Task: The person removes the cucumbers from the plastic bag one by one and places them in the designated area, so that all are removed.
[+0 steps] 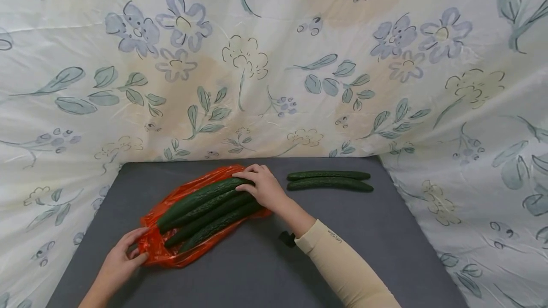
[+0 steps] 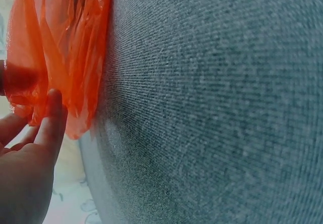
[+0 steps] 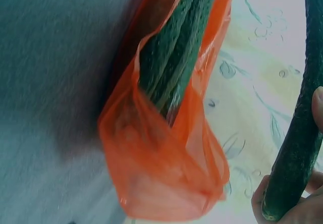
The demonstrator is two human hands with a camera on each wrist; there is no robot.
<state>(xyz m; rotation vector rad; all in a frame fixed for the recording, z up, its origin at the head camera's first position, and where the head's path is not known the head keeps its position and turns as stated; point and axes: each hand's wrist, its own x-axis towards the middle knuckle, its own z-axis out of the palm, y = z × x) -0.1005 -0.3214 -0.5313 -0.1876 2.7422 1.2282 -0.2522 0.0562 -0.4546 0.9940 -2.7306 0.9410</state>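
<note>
On the table [image 1: 351,222], the left hand [image 1: 122,256] pinches the bag [image 1: 154,250] at its eight o'clock, seemingly to steady it, while the right hand [image 1: 264,185] grips a cucumber [image 1: 203,197] above its two o'clock (a loose pair [image 1: 329,183] lies toward three).

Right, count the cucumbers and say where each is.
6 visible: one cucumber held by the right hand over the red plastic bag, three cucumbers lying in that bag, and two loose cucumbers side by side on the grey surface to its right. The bag may hide more.
</note>
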